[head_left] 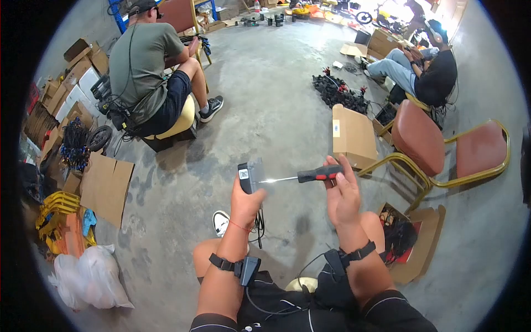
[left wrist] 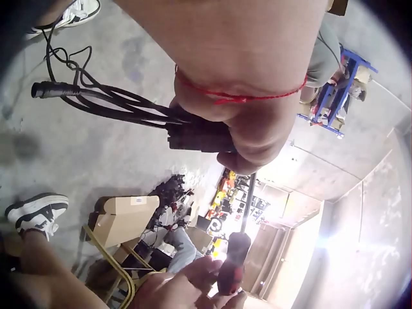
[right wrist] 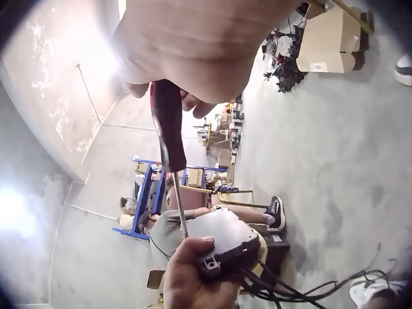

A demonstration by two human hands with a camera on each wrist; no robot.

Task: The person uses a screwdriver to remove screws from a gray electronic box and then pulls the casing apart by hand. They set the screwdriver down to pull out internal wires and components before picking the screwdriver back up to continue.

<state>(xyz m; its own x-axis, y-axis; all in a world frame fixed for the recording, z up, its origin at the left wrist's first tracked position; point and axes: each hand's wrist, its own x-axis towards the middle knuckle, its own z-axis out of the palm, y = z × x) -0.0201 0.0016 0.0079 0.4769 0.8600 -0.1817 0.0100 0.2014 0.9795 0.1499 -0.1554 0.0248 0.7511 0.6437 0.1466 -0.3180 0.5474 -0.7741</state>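
Note:
My left hand [head_left: 247,202] grips a small black electronic device [head_left: 244,172] with a label on its side and black cables hanging below. In the right wrist view the device's flat face [right wrist: 222,232] looks pale, and the left thumb lies on its edge. My right hand [head_left: 344,202] holds a screwdriver [head_left: 321,174] by its black and red handle, fingers and thumb around the end. The shaft points left, its tip right at the device. A connector plug [left wrist: 55,90] ends one of the cables [left wrist: 122,106] in the left wrist view.
One person [head_left: 149,72] sits on a stool at left, another [head_left: 431,72] at right. Brown chairs [head_left: 417,133], a cardboard box [head_left: 354,135] and an open carton [head_left: 428,249] stand to the right. Flat cardboard [head_left: 108,188] and white bags [head_left: 99,276] lie at left.

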